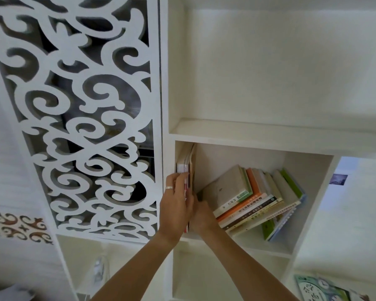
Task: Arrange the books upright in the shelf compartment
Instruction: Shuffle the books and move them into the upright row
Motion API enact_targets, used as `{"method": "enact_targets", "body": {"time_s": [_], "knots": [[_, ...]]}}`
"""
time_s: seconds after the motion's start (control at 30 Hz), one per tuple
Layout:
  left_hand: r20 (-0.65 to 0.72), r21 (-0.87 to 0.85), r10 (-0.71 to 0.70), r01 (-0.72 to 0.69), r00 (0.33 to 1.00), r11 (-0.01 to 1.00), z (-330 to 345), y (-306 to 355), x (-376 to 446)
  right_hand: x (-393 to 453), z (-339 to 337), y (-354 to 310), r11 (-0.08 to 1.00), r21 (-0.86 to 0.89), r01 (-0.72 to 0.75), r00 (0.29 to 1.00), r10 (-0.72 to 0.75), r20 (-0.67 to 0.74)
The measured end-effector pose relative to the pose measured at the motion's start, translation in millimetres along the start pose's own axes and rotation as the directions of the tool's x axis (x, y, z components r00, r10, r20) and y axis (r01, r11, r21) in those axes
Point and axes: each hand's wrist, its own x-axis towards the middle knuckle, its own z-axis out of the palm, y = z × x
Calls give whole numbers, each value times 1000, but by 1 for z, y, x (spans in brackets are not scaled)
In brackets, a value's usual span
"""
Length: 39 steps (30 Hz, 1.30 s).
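Observation:
A white shelf compartment (308, 192) holds two groups of books. A few thin books (186, 164) stand upright against the compartment's left wall. My left hand (176, 203), with a ring on one finger, lies flat against their spines and outer cover, fingers on the top part. My right hand (202, 216) is just to the right of them, fingers tucked behind the upright books, partly hidden. To the right, a row of several books (254, 203) leans steeply to the left, spines facing me, with beige, orange and green covers.
A carved white lattice panel (85, 127) stands left of the shelf. Above the compartment is another shelf level (248, 129) with nothing on it. Below are lower compartments (215, 276). A printed item with clock faces (321, 287) lies at the bottom right.

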Motion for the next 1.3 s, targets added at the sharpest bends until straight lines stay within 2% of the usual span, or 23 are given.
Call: {"method": "enact_targets", "body": {"time_s": [0.1, 0.2, 0.23, 0.3, 0.33, 0.4, 0.47, 0.5, 0.57, 0.63, 0.73, 0.83, 0.9, 0.97, 1.07, 1.17, 1.3], "knots": [[29, 27, 47, -48, 998, 998, 3, 1, 2, -4, -5, 7, 988, 154, -27, 1000, 29, -9], [53, 32, 39, -41, 998, 999, 11, 3, 0, -18, -14, 19, 995, 64, 83, 997, -83, 1], [66, 17, 51, -52, 997, 999, 14, 4, -2, -24, -15, 26, 995, 61, 76, 997, -75, -23], [96, -38, 97, -94, 991, 995, 21, 10, -4, -37, -23, 38, 997, 76, 10, 963, 11, -268], [116, -59, 122, -116, 986, 992, 27, 14, -5, -43, -28, 46, 997, 75, -25, 899, 55, -435], [196, -63, 126, -116, 972, 991, 41, 23, -8, -54, -42, 64, 988, 103, -113, 696, 153, -701], [326, -19, 63, -60, 943, 998, 61, 30, -11, -64, -60, 80, 957, 152, -249, 548, 269, -792], [390, 15, 14, -22, 921, 1000, 71, 33, -13, -67, -66, 89, 931, 190, -313, 496, 330, -803], [502, 78, -91, 59, 860, 995, 90, 40, -19, -75, -69, 104, 875, 273, -399, 439, 444, -782], [555, 125, -172, 123, 814, 985, 106, 45, -27, -82, -64, 114, 862, 297, -411, 462, 478, -748], [528, 159, -219, 158, 820, 974, 121, 45, -34, -86, -59, 117, 894, 287, -344, 497, 433, -752], [478, 138, -223, 179, 850, 974, 122, 43, -30, -84, -61, 112, 845, 427, -322, 401, 530, -747], [456, 118, -232, 200, 859, 973, 120, 43, -26, -84, -54, 111, 781, 532, -327, 388, 624, -679], [462, 109, -234, 207, 856, 972, 119, 44, -25, -83, -44, 111, 729, 600, -330, 443, 681, -583], [462, 109, -228, 201, 857, 974, 122, 43, -28, -84, -37, 104, 725, 638, -259, 545, 655, -523], [453, 123, -206, 168, 867, 978, 123, 40, -29, -85, -37, 98, 741, 647, -183, 564, 618, -548], [438, 117, -202, 167, 876, 979, 122, 38, -30, -87, -31, 101, 783, 594, -184, 587, 572, -572]]}}
